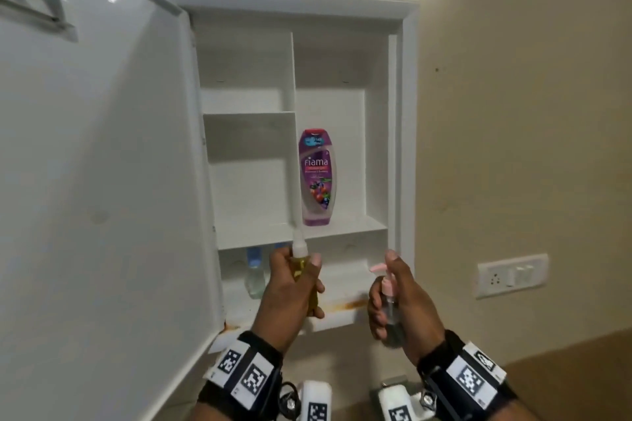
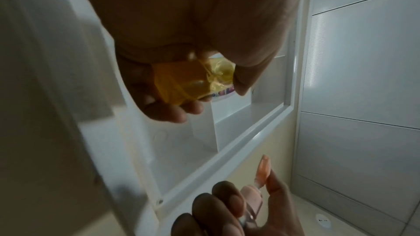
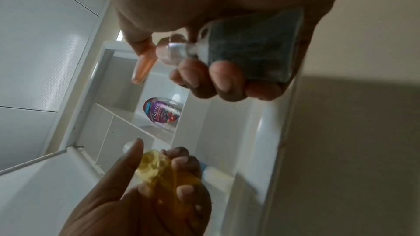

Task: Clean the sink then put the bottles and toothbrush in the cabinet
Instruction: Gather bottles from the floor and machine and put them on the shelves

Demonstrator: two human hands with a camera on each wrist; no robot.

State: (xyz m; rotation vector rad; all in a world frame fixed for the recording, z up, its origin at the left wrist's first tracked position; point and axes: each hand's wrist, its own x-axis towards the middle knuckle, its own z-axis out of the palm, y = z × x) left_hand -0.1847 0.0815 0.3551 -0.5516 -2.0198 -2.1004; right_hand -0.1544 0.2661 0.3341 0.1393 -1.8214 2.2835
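Observation:
The white wall cabinet (image 1: 376, 225) stands open in the head view. A purple Fiama bottle (image 1: 317, 178) is upright on its middle right shelf, also in the right wrist view as the Fiama bottle (image 3: 161, 113). My left hand (image 1: 294, 287) grips a yellow bottle (image 1: 301, 265) with a clear cap, raised before the bottom shelf; the yellow bottle (image 2: 193, 82) fills the left wrist view. My right hand (image 1: 398, 301) holds a clear pump bottle (image 1: 390, 308) with a pink pump, close to the cabinet's right frame; the pump bottle (image 3: 250, 49) shows in the right wrist view.
The cabinet door (image 1: 102, 181) swings open to the left. A blue-capped clear bottle (image 1: 254, 275) stands on the bottom shelf, left side. A switch and socket plate (image 1: 511, 275) is on the beige wall to the right. A rust stain marks the cabinet's lower edge (image 1: 345, 306).

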